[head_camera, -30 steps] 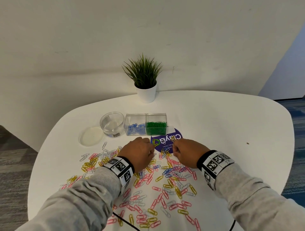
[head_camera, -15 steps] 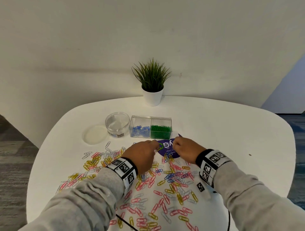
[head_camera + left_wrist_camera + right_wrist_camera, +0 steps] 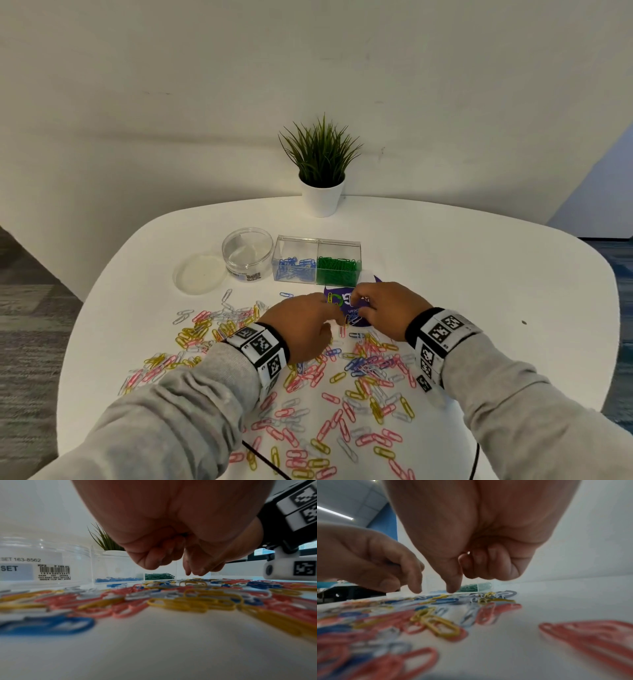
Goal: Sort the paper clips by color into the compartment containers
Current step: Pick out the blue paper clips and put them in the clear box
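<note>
A clear two-compartment box (image 3: 317, 244) stands at mid-table, with blue clips (image 3: 294, 269) in its left half and green clips (image 3: 337, 270) in its right. Loose pink, yellow, white and blue clips (image 3: 359, 377) lie scattered in front of it. My left hand (image 3: 329, 308) and right hand (image 3: 358, 303) meet over a purple sticker (image 3: 342, 303) just before the box. Both have curled fingers. In the right wrist view one right fingertip (image 3: 452, 589) and one left fingertip (image 3: 416, 589) touch down among the clips. Whether either hand holds a clip is hidden.
Left of the box are an empty round clear tub (image 3: 246, 253) and its lid (image 3: 200, 274). A potted plant (image 3: 322, 171) stands at the far table edge. A thin black cable (image 3: 260, 459) runs near the front edge. The table's right side is bare white surface.
Both hands have moved forward onto the purple sticker and come closer together. The head view has shifted a little, so the box and plant sit further right.
</note>
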`<state>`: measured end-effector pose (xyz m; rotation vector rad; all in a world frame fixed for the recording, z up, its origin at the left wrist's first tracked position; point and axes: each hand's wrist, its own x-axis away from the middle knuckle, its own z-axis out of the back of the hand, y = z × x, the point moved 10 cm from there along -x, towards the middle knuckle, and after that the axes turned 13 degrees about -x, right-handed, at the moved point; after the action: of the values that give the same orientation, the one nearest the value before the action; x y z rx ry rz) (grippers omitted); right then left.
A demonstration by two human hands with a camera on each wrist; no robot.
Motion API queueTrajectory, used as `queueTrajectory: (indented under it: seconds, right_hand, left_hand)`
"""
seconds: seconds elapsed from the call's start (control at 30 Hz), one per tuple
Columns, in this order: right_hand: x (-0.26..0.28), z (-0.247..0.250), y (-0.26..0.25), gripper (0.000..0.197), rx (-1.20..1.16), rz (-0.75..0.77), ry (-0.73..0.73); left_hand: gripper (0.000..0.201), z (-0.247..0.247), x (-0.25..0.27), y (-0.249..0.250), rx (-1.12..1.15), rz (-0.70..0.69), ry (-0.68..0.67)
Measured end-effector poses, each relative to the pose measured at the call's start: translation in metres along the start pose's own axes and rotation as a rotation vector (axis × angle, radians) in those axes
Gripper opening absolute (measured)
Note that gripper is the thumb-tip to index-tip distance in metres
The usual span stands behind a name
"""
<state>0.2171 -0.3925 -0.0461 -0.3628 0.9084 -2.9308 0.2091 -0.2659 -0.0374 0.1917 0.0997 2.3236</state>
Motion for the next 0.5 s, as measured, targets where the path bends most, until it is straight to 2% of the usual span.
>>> queueTrajectory:
  seconds: [0.1, 0.17, 0.23, 0.3, 0.4, 0.5]
  right_hand:
    - [-0.004, -0.005, -0.004, 0.016, 0.033, 0.005, -0.042]
    - [-0.004, -0.007, -0.002, 0.005, 0.044, -0.011, -0.060]
    - [-0.003, -0.006, 0.002, 0.003, 0.025, -0.046, -0.076]
    - [-0.002, 0.001, 0.008, 0.005, -0.065, -0.080, -0.048]
    - [0.005, 0.020, 0.015, 0.010, -0.270, -0.114, 0.073]
    - [0.015, 0.027, 0.023, 0.005, -0.491, -0.157, 0.152]
  left_hand:
    - [0.037, -0.001, 0.001, 0.006, -0.070, -0.037, 0.001]
    - [0.033, 0.000, -0.001, -0.001, -0.114, 0.014, 0.037]
    - [0.030, 0.001, -0.002, -0.007, -0.146, 0.053, 0.064]
    - [0.032, 0.000, -0.002, -0.002, -0.138, 0.012, 0.074]
    - [0.033, -0.001, -0.006, 0.021, -0.163, -0.124, 0.033]
    - [0.032, -0.004, -0.018, 0.032, -0.224, -0.138, -0.035]
